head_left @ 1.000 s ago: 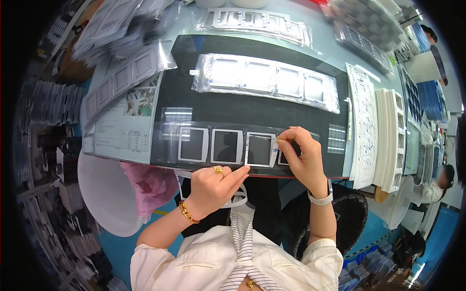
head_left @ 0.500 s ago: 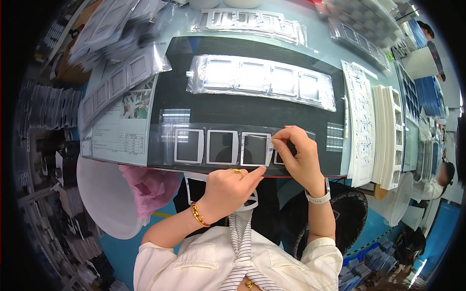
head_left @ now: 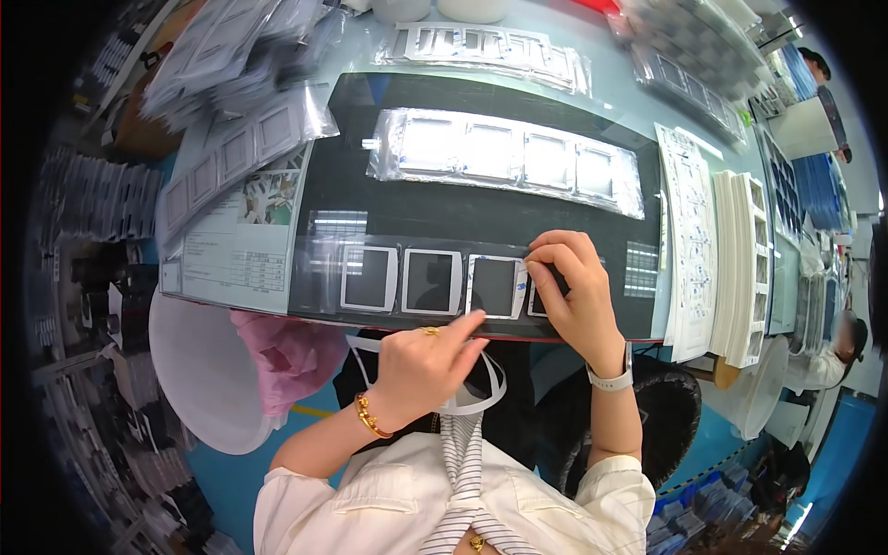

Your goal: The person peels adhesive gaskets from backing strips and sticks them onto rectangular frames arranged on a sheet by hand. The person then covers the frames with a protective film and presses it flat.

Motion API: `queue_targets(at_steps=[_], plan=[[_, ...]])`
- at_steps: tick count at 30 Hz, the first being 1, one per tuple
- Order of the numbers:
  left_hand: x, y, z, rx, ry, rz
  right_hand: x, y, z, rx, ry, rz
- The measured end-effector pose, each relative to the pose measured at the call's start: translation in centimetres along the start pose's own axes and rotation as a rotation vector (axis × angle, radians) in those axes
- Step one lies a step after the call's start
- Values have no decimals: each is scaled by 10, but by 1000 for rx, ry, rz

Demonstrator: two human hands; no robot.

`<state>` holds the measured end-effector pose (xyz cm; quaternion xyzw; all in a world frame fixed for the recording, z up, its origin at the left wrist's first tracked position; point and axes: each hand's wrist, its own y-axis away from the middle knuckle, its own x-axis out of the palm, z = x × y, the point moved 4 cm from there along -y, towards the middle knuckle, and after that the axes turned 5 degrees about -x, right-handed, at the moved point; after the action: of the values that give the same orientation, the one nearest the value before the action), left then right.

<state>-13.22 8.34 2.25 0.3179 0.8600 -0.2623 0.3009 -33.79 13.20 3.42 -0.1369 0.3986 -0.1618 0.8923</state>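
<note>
- The pale surface (head_left: 615, 88) carries all of the work.
- The black mat (head_left: 435, 208) covers its middle, reaching close to the near edge.
- A heap of flat packs (head_left: 217, 55) lies at the far left of the surface.
- The silvery pack (head_left: 504, 157), showing four window-like openings, lies across the mat, beyond the hands.
- The clear film (head_left: 319, 277) runs along the mat's near side with a row of white frames; the rightmost is partly hidden behind the right hand.
- The printed sheet (head_left: 231, 250), with a photo and a table, lies left of the mat.
- The left hand (head_left: 421, 365) is at the near edge, forefinger and thumb stretched out and apart, other fingers curled. The forefinger's blurred tip is just beside the third frame's lower side; whether they touch cannot be told.
- The right hand (head_left: 573, 277) has thumb and forefinger brought together at the third frame's upper right; whether they grip anything cannot be told.
- The third frame from the left (head_left: 469, 287) lies flat between both sets of fingertips.
- The blue marks (head_left: 521, 287) sit along its right side.
</note>
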Motion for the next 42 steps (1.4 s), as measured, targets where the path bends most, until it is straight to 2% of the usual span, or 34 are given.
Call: queue_targets(at_steps=[1, 4, 13, 28, 31, 34, 42], plan=[[-7, 1, 1, -66, -3, 34, 0, 0, 0, 6, 2, 1], [-9, 3, 5, -83, -62, 59, 1, 0, 0, -3, 25, 7], [-11, -5, 3, -75, -76, 47, 3, -2, 0, -13, 55, 2], [-8, -45, 7, -37, -271, 55, 5, -3, 3, -40, 132, -2], [-7, -48, 10, -6, -306, 71, 7, -1, 6, -50, 247, 21], [-6, -48, 12, 21, -346, 78, 3, 0, 16, -78, 541, -35], [6, -58, 2, 68, -353, 97, 2, 14, 20, -114, 474, 38]])
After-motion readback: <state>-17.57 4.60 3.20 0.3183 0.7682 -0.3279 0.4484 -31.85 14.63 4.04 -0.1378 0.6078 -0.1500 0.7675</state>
